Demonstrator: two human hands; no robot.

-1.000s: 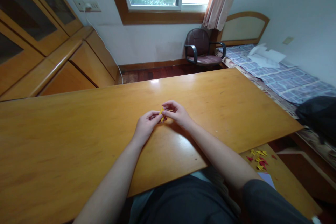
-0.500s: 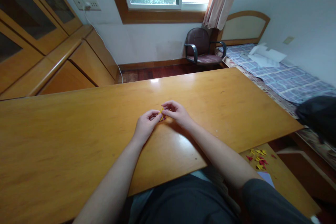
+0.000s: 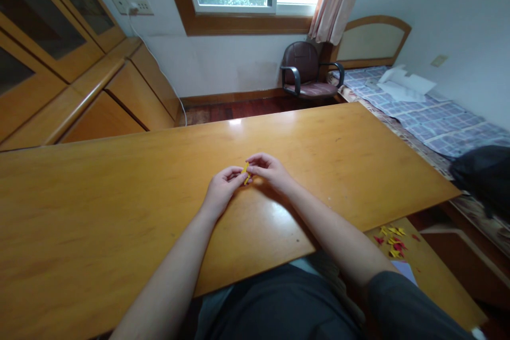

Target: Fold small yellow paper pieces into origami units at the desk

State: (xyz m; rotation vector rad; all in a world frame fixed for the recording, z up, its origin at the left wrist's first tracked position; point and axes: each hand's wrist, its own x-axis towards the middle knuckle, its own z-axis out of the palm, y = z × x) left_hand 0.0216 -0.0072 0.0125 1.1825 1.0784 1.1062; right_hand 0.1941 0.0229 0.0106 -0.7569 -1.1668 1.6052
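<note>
A small yellow folded paper piece (image 3: pixel 246 172) is pinched between the fingertips of both hands over the middle of a long wooden table (image 3: pixel 119 196). My left hand (image 3: pixel 221 189) rests on the table with its fingers curled, pinching the piece from the left. My right hand (image 3: pixel 270 171) has its fingers bent and grips the same piece from the right. Both forearms reach in from the near edge.
A lower wooden surface (image 3: pixel 434 271) at the right holds several small yellow and red paper pieces (image 3: pixel 392 241). A bed (image 3: pixel 430 117) with a dark bag (image 3: pixel 484 175) lies to the right. An armchair (image 3: pixel 305 71) stands under the window. Wooden cabinets (image 3: pixel 59 64) line the left wall.
The hands stay in place. The fingertips have shifted slightly on the yellow piece, which now shows a little more between them.
</note>
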